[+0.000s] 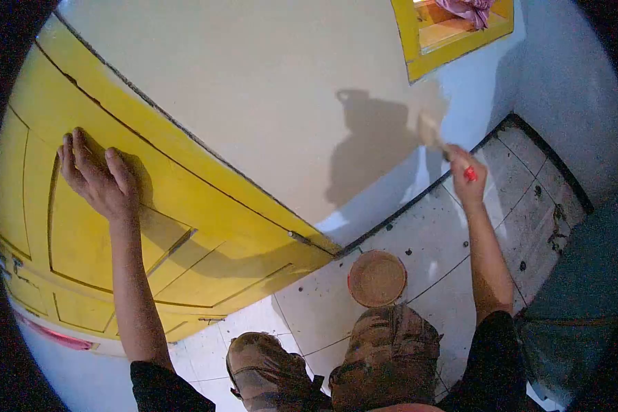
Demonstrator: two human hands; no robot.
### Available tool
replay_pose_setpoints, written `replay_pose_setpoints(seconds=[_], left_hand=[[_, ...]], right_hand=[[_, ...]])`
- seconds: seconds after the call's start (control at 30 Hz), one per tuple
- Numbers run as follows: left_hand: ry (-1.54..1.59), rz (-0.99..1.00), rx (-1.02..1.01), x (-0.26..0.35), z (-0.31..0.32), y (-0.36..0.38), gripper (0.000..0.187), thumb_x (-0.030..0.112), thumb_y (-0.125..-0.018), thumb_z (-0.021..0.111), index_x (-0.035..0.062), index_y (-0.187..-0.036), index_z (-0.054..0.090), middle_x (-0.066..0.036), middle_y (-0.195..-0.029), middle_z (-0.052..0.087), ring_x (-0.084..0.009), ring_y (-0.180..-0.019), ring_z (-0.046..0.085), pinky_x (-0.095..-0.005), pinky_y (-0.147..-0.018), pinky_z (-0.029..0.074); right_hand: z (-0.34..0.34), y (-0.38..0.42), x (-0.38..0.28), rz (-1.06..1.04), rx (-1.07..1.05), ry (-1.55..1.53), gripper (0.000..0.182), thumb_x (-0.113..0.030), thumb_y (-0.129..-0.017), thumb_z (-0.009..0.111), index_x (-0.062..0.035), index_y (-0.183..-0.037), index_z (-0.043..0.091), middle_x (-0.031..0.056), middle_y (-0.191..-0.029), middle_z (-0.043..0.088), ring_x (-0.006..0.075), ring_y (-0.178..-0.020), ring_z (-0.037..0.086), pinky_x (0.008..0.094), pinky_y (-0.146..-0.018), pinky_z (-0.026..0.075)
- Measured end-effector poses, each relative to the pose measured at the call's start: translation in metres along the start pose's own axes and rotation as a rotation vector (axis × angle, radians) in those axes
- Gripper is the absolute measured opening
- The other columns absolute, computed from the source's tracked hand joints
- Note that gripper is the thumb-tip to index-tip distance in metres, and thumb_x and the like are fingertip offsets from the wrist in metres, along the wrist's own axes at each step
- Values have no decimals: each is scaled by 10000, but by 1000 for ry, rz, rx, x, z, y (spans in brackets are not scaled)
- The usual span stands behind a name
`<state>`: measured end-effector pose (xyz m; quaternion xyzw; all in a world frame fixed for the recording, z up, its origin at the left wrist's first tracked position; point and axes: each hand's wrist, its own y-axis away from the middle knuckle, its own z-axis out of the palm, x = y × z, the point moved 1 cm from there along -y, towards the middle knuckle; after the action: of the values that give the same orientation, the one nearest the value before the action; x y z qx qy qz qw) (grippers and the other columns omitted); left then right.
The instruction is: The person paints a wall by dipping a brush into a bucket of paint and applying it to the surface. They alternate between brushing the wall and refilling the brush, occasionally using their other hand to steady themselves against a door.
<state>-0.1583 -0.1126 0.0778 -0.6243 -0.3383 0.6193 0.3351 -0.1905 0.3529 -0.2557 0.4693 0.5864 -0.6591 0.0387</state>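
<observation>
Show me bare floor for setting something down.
Free: mostly bare tile between the round container and yellow door; specked tile between container and right forearm. Crowded: between right knee and container; among dark bits beside the far-right skirting.

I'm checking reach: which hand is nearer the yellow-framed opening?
Right. The right hand, holding a brush, is below the yellow-framed opening in the picture; the left hand is much farther off, at the yellow door.

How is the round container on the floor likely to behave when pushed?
The container would probably slide, sitting on smooth-looking tiles. Its brownish contents might spill if tilted, as the top appears open. Being round, it could roll if knocked sideways.
</observation>
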Motion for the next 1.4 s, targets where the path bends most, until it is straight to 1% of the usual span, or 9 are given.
replay_pose_setpoints(seconds=[0.1,0.3,0.63,0.8,0.9,1.07,1.2,1.37,1.4], left_hand=[[-2,-7,-9,1,-1,0,471,238,-859,481,12,-1266,407,-181,-1301,377,-366,-1220,311,-455,-1022,247],[-23,-10,-18,-1,1,3,473,257,-865,478,17,-1266,408,-177,-1301,384,-360,-1219,314,-451,-1021,249],[-8,-6,1,0,0,0,461,252,-869,470,19,-1262,414,-173,-1300,386,-357,-1215,323,-450,-1021,251],[-22,5,2,1,0,-1,458,253,-872,462,27,-1267,414,-169,-1303,385,-349,-1214,328,-448,-1025,247],[-3,6,10,0,1,-1,459,254,-874,461,29,-1271,411,-170,-1305,384,-341,-1217,326,-446,-1026,246],[-10,-1,-5,2,-1,-1,460,250,-873,461,23,-1270,410,-175,-1306,381,-343,-1217,322,-444,-1027,245],[-37,-10,-16,2,-1,0,463,243,-870,465,16,-1269,406,-178,-1307,377,-353,-1218,318,-445,-1025,246],[-20,-2,-10,1,0,-1,465,246,-874,462,12,-1271,401,-180,-1308,375,-360,-1219,316,-448,-1023,248],[-2,0,3,1,0,-2,465,247,-876,460,11,-1272,400,-180,-1309,374,-360,-1220,316,-449,-1023,248]], right_hand=[[4,18,-27,166,-176,-121,204,-139,-833,583,25,-944,631,140,-924,645,185,-842,617,285,-754,472],[-10,-18,-7,133,-130,-268,216,-149,-857,561,32,-961,618,128,-937,637,184,-806,609,288,-749,474],[-43,-57,7,156,347,68,171,-79,-845,564,19,-971,626,97,-905,653,139,-829,615,273,-749,489],[-11,-47,-37,-186,2,166,195,-70,-822,561,-5,-994,626,112,-895,649,178,-814,624,278,-745,476],[-14,-35,-60,-178,-91,75,200,-43,-806,556,-11,-989,630,123,-879,649,197,-807,630,289,-739,478],[-29,-55,-56,17,195,247,187,-102,-821,581,-6,-975,627,133,-895,650,193,-824,632,292,-734,480],[-5,-58,-49,-271,44,307,201,-108,-780,613,-34,-965,631,142,-879,644,270,-766,633,330,-687,496],[-11,-44,-70,-197,-94,91,200,-114,-801,601,-7,-967,624,136,-866,647,226,-737,630,299,-688,493],[-14,-43,-67,-38,-27,-95,199,-124,-820,588,6,-967,622,120,-862,648,196,-741,624,287,-687,489]])
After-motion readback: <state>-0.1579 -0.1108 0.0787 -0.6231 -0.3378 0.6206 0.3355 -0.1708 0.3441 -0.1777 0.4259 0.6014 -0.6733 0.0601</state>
